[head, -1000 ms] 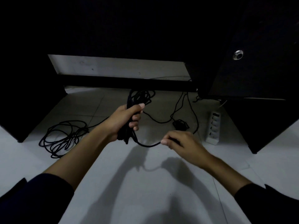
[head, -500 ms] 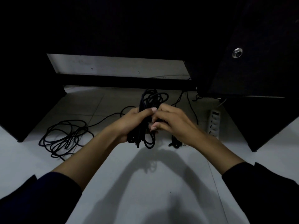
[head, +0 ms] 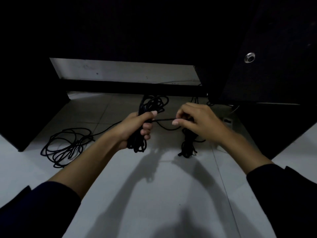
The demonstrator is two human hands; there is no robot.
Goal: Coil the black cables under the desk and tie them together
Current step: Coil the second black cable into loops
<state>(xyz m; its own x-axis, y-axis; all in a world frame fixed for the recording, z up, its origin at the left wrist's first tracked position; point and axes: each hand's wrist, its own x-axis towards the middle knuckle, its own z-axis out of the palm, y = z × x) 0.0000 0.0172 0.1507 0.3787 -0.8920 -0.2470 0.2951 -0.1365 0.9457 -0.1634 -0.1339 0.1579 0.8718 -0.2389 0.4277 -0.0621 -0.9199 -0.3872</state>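
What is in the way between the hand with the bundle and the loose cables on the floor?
Nothing visible. Only bare floor lies between the left hand, gripping the coiled bundle, and the loose cable pile.

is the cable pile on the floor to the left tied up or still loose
Loose. The cable pile lies spread in open loops on the floor, nothing wrapped around it, one strand trailing toward the left hand.

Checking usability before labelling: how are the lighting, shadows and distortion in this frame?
Head view: dim, desk underside nearly black; hands cast long shadows toward the camera on the tiled floor; wide-angle bending at the edges; cable bundle in the left hand blends into darkness.
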